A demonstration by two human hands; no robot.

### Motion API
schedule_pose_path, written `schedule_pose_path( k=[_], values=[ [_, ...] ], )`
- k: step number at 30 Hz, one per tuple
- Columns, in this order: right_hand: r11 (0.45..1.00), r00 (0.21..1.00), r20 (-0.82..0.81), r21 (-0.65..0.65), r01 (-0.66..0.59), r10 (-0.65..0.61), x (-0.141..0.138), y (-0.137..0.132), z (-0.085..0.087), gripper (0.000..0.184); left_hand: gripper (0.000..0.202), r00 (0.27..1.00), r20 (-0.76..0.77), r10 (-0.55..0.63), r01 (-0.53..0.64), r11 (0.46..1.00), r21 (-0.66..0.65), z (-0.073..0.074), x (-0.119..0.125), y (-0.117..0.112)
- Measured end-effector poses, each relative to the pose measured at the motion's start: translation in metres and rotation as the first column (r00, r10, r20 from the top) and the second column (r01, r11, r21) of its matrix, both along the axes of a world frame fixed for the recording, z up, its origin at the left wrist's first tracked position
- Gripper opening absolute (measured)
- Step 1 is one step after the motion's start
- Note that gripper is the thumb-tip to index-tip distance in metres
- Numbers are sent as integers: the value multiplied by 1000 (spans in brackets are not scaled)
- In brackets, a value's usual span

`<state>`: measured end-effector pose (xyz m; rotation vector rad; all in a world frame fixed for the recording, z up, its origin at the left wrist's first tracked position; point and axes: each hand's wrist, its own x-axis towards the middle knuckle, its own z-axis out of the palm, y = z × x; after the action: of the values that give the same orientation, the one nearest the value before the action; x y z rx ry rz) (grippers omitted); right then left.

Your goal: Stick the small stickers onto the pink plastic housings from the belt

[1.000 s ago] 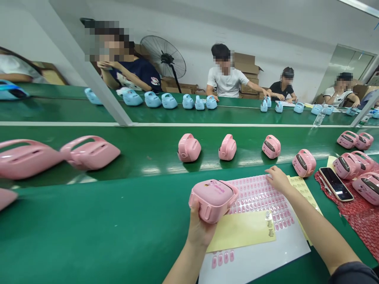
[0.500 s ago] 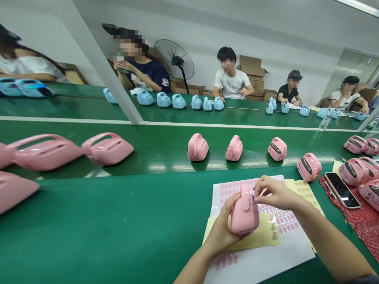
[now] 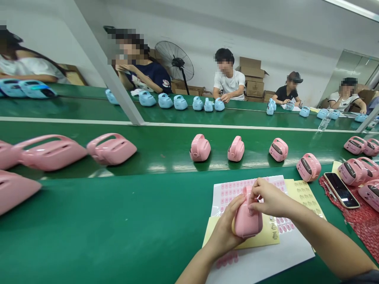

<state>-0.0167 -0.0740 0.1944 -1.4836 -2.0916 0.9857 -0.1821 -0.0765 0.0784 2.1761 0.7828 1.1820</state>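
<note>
My left hand (image 3: 226,230) is wrapped around a small pink plastic case with a carry handle (image 3: 248,223), holding it tilted above the papers. Its smooth rounded end faces me. The thumb and bent fingers of my right hand (image 3: 268,199) press together against the handle's lower end; anything pinched there is too small to make out. Beneath the case lies a yellow sheet (image 3: 260,241) with small printed labels near its right edge. Under that is a white sheet (image 3: 266,260) with rows of pink oval stickers, partly covered by my hands.
Similar pink cases (image 3: 199,148) stand along the green belt (image 3: 166,138). A phone (image 3: 342,190) rests on red bubble wrap (image 3: 363,225) at right. Across a divider, several people work by blue cases (image 3: 147,98). A slanted metal post (image 3: 103,59) rises at left.
My right hand has moved left from the case's side onto its handle end, fingers now against it. The held case has shifted slightly right and down. A co-worker opposite has brought both hands to a blue case.
</note>
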Motion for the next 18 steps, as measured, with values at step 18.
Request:
schedule_pose_path(
  k=[18],
  values=[
    [826,994,104,563,-43,-19,16,-22,-55,45,82,1000,18,22,-21,1000,-8,-6,-3,0]
  ],
)
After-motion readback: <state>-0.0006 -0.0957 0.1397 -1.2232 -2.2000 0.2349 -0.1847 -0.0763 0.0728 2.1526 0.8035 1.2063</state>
